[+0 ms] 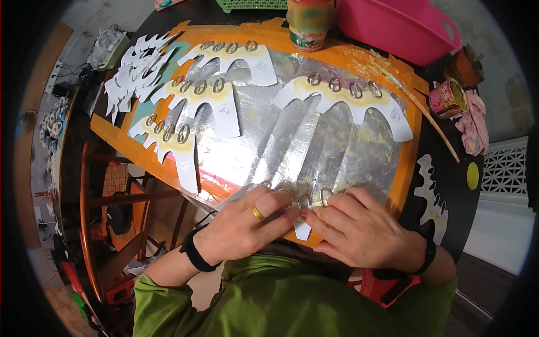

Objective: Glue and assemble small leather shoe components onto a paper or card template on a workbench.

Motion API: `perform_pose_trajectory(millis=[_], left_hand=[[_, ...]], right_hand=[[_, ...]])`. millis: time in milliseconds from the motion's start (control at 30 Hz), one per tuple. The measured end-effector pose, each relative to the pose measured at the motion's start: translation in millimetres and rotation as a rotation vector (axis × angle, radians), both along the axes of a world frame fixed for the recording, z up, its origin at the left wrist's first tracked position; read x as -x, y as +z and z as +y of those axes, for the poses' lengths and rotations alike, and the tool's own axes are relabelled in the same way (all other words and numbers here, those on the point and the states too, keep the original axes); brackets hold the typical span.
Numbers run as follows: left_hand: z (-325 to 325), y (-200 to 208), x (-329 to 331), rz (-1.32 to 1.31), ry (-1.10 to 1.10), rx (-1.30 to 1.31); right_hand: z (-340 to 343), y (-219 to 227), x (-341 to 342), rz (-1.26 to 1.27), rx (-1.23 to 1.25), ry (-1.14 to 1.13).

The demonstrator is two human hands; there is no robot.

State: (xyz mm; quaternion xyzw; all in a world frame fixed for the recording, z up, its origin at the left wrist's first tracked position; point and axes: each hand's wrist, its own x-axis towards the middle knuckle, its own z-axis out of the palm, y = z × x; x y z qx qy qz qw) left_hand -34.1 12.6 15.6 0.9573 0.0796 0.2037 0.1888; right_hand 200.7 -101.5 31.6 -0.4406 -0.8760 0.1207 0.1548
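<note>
Both hands, left and right, press fingertips, grip closed, on the white cutout between them.

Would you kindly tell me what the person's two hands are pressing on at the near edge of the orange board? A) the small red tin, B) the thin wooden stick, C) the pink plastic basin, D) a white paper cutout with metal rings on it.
D: both the left hand and the right hand rest on a white paper cutout bearing metal rings, on the orange board.

four ringed cut-outs, two tins
</note>
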Motion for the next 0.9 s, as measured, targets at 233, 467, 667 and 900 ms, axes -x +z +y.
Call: perform_pose_trajectory(millis=[233, 467, 667, 900], left_hand=[[1, -3, -3, -0.006, 0.040, 0.137], [-23, 8, -4, 0.071, 0.387, 0.446], [-39, 7, -17, 0.085, 0.540, 0.450], [-40, 6, -23, 0.112, 0.537, 0.423]], right_hand=[[1, 0, 1, 0.025, 0.030, -0.025], [2, 2, 4, 0.062, 0.010, -0.056], [0, -2, 7, 0.035, -0.052, -0.062], [-2, -1, 7, 0.006, -0.056, -0.047]])
